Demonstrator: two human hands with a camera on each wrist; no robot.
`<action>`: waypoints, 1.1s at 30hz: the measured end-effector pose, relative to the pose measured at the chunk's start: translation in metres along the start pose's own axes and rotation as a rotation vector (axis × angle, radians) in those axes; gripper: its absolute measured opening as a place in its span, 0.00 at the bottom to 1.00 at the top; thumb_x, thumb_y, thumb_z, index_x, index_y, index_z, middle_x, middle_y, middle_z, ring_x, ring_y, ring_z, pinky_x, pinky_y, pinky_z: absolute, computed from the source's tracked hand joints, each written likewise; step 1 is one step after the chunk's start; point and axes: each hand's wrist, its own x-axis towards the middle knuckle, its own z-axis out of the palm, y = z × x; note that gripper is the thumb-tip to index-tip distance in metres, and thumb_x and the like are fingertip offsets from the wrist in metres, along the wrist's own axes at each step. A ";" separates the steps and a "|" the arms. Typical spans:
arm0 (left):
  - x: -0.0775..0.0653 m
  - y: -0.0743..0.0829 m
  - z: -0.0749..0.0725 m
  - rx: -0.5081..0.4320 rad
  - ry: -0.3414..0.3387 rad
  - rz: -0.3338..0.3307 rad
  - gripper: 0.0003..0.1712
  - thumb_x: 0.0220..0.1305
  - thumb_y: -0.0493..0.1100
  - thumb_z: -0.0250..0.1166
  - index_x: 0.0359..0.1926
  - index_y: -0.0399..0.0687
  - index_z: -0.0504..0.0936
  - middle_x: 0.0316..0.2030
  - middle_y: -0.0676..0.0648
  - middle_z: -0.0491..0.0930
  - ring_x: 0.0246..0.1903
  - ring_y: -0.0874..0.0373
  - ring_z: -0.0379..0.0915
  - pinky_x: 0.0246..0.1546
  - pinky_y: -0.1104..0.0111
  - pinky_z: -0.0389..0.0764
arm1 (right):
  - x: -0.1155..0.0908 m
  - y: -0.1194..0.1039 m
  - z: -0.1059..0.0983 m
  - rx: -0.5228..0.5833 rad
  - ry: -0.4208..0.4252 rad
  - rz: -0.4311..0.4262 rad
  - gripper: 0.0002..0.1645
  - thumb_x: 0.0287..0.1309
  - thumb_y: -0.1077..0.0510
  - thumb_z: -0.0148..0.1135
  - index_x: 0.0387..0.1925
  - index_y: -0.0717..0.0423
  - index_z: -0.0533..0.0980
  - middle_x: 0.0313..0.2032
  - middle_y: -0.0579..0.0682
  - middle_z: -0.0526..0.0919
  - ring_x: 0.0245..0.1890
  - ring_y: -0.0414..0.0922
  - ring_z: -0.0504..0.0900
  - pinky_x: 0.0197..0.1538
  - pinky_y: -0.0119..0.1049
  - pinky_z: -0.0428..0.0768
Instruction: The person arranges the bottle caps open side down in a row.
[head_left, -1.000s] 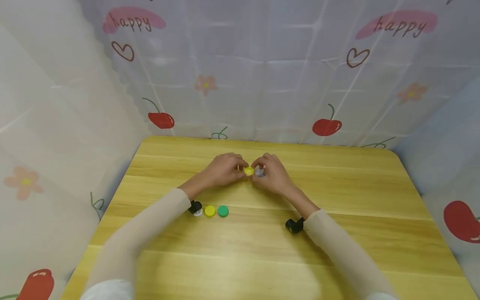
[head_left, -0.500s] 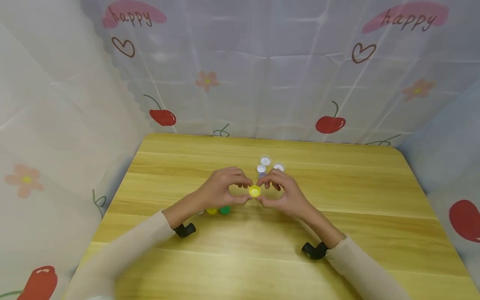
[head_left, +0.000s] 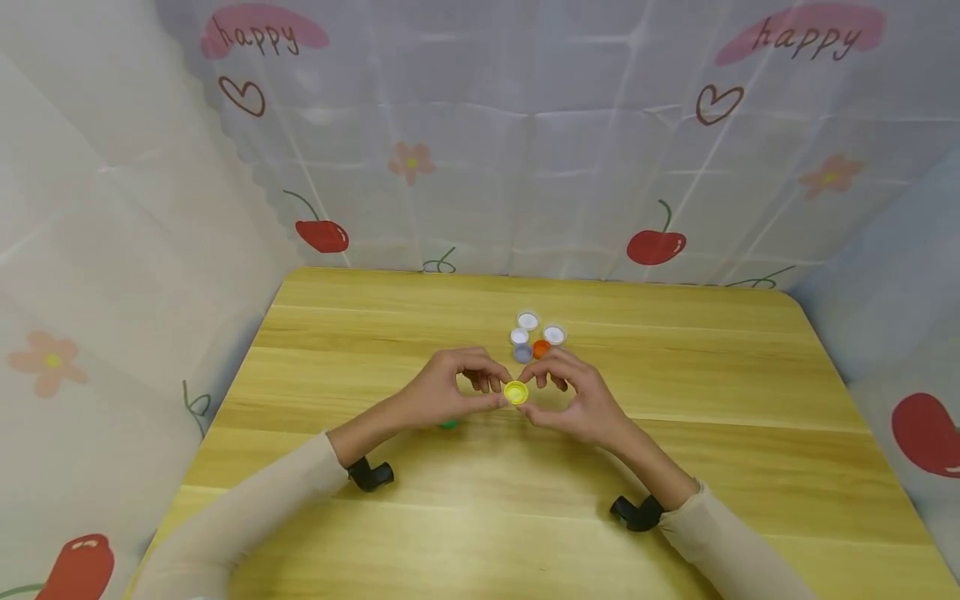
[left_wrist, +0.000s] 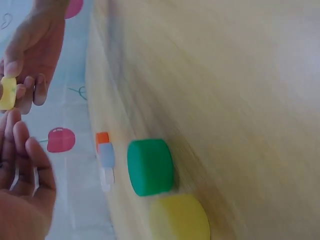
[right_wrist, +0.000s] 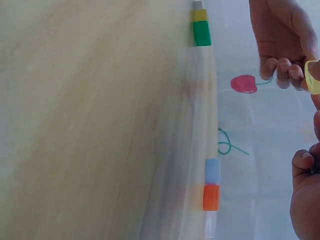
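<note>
A yellow bottle cap (head_left: 515, 392), its hollow side up in the head view, is held above the table between both hands. My left hand (head_left: 453, 387) pinches its left edge between thumb and index finger. The right hand (head_left: 581, 402) does the same at the right edge. In the left wrist view the cap (left_wrist: 8, 93) appears at the left border beside the right hand (left_wrist: 37, 50). The right wrist view cuts it off at the right border.
Behind the hands lie an orange cap (head_left: 541, 348), a lavender cap (head_left: 523, 353) and several white caps (head_left: 528, 320). A green cap (left_wrist: 150, 167) and another yellow cap (left_wrist: 180, 218) stand on the table (head_left: 675, 358) near the left hand. Patterned curtains (head_left: 525, 150) enclose the table.
Both hands have come back from the rear caps toward the body, bringing the yellow cap. The orange and white caps behind are uncovered; the left hand now mostly covers the front row.
</note>
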 end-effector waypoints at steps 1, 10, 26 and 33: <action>0.000 0.000 0.000 -0.059 -0.020 -0.056 0.09 0.68 0.46 0.77 0.48 0.55 0.91 0.37 0.51 0.88 0.37 0.58 0.82 0.42 0.66 0.86 | 0.000 -0.001 0.000 -0.008 0.000 0.000 0.23 0.49 0.64 0.84 0.45 0.43 0.85 0.37 0.40 0.79 0.37 0.37 0.71 0.36 0.38 0.68; 0.003 0.000 0.005 -0.425 -0.121 -0.404 0.11 0.72 0.44 0.64 0.44 0.42 0.89 0.35 0.43 0.85 0.37 0.45 0.76 0.46 0.57 0.83 | -0.002 -0.004 -0.002 -0.080 0.015 -0.088 0.24 0.45 0.64 0.85 0.45 0.45 0.85 0.35 0.46 0.80 0.38 0.36 0.71 0.36 0.36 0.69; -0.005 0.004 -0.001 -0.015 0.064 -0.182 0.03 0.66 0.42 0.71 0.38 0.56 0.89 0.36 0.56 0.87 0.36 0.57 0.80 0.41 0.65 0.85 | -0.005 -0.002 0.005 -0.112 -0.036 -0.007 0.22 0.60 0.61 0.79 0.55 0.50 0.84 0.37 0.48 0.80 0.31 0.41 0.70 0.33 0.36 0.71; -0.006 0.011 -0.003 0.398 0.202 0.169 0.05 0.59 0.40 0.74 0.37 0.53 0.88 0.33 0.56 0.85 0.35 0.59 0.81 0.40 0.70 0.84 | -0.005 -0.004 0.009 0.232 -0.142 0.378 0.17 0.84 0.54 0.54 0.56 0.59 0.83 0.43 0.60 0.83 0.38 0.49 0.78 0.42 0.33 0.79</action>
